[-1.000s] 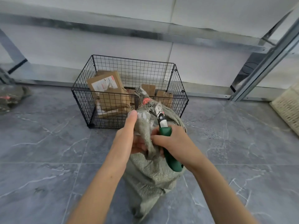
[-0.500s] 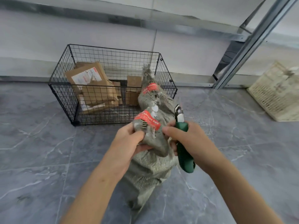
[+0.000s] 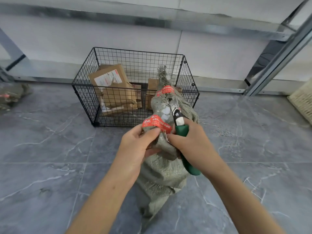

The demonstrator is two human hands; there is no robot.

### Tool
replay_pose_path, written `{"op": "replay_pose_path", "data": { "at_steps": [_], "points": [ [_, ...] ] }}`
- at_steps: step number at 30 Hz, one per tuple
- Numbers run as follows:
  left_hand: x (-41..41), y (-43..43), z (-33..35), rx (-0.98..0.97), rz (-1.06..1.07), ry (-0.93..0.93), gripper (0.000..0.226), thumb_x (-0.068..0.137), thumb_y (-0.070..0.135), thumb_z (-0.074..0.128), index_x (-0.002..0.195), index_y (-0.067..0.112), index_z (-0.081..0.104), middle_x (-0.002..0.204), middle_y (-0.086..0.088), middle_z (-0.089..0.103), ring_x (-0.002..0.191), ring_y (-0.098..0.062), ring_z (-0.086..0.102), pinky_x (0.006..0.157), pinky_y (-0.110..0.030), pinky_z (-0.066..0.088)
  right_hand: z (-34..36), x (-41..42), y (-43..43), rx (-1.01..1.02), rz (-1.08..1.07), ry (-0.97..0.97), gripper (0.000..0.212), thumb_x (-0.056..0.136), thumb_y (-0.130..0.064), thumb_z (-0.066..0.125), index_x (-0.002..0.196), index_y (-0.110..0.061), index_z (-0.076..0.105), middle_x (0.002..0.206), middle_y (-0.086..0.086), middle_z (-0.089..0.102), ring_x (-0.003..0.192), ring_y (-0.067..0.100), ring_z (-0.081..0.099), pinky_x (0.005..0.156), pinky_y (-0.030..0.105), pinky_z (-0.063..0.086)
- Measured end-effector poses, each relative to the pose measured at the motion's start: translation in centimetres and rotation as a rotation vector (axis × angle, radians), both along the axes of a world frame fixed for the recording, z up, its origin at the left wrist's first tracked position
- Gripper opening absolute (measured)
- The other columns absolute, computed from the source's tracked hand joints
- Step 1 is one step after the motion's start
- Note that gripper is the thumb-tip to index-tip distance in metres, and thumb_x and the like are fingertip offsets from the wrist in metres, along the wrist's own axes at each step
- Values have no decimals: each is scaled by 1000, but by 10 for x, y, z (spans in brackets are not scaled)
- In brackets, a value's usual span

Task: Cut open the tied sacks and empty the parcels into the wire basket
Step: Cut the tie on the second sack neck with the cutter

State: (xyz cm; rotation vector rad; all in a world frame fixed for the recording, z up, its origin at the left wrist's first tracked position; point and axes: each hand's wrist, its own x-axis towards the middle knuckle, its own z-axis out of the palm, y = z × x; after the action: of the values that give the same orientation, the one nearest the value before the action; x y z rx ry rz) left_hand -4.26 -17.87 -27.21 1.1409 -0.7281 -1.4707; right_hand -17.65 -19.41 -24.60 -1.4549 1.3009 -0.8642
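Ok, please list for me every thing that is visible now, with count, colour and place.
wire basket: one, black, on the floor by the wall
parcels: several, brown, inside the wire basket
sack: one, grey-green, upright before the wire basket
red bands: two, red, on the sack's upper part
cutter: one, green handle, blade at the sack
second sack: one, grey-green, floor, far left
woven basket: one, cream, far right
metal frame: one, grey, along the wall
floor: grey marbled tiles
left hand: grips the sack under a red band
right hand: holds the cutter
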Motion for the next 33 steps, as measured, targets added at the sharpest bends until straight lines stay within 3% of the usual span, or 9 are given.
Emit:
{"op": "replay_pose_path", "data": {
  "at_steps": [5,11,15,16,18,20,23,28,33],
  "points": [
    [-8,-2,0,6,106,-121,21,89,0,55,87,13,70,80,-6,73,72,-17,69,60,-26,55,-1,-11,-2,-10,-29,23,30,83,-2,62,69,-26,51,46,-17,54,41,-2,46,44,14,38],
    [-19,1,4,-35,150,-299,29,91,-2,52,82,19,69,71,2,73,71,-11,70,60,-24,56,-4,-28,-5,-42,-88,104,22,82,-7,63,70,-19,48,57,-2,47,50,15,42,51,32,39],
    [-23,3,-1,-113,252,-535,14,87,10,58,78,19,66,77,-15,68,77,-35,65,69,-51,57,-4,-31,-2,-95,-108,151,23,83,-7,61,69,-19,46,58,-3,45,48,11,38,48,27,36],
    [-24,4,-1,-143,278,-614,12,86,14,60,76,18,65,74,-15,66,76,-36,63,68,-51,56,-5,-31,-1,-120,-122,171,25,83,-8,61,69,-22,47,57,-6,45,46,7,37,46,22,35],
    [-28,7,0,-207,314,-770,13,86,15,61,73,17,62,66,-8,64,66,-24,59,61,-34,50,-7,-31,-1,-180,-162,233,23,84,-9,60,72,-26,50,57,-8,46,46,4,39,44,16,32],
    [-32,10,3,-265,328,-888,14,84,12,63,70,13,58,59,-4,60,59,-18,52,51,-22,39,-9,-32,0,-231,-203,308,18,83,-10,59,76,-25,50,56,-7,47,48,7,40,46,20,32],
    [-34,11,1,-309,327,-1033,17,81,10,62,68,12,51,52,-1,50,58,-12,45,55,-19,35,-12,-34,2,-282,-223,425,17,84,-13,59,76,-22,47,55,-5,47,48,10,40,47,27,31],
    [-33,8,-2,-316,323,-1023,16,82,11,60,69,12,51,52,-1,50,58,-14,45,55,-20,35,-9,-43,4,-188,-26,470,17,85,-25,63,73,-24,51,54,-6,50,46,8,42,44,21,31],
    [-37,8,-1,-319,282,-993,19,81,10,60,65,10,50,51,-1,49,56,-11,43,53,-21,35,0,-53,10,-6,146,406,22,82,-23,61,66,-18,47,48,-8,41,43,9,35,47,27,31]
  ]
}}
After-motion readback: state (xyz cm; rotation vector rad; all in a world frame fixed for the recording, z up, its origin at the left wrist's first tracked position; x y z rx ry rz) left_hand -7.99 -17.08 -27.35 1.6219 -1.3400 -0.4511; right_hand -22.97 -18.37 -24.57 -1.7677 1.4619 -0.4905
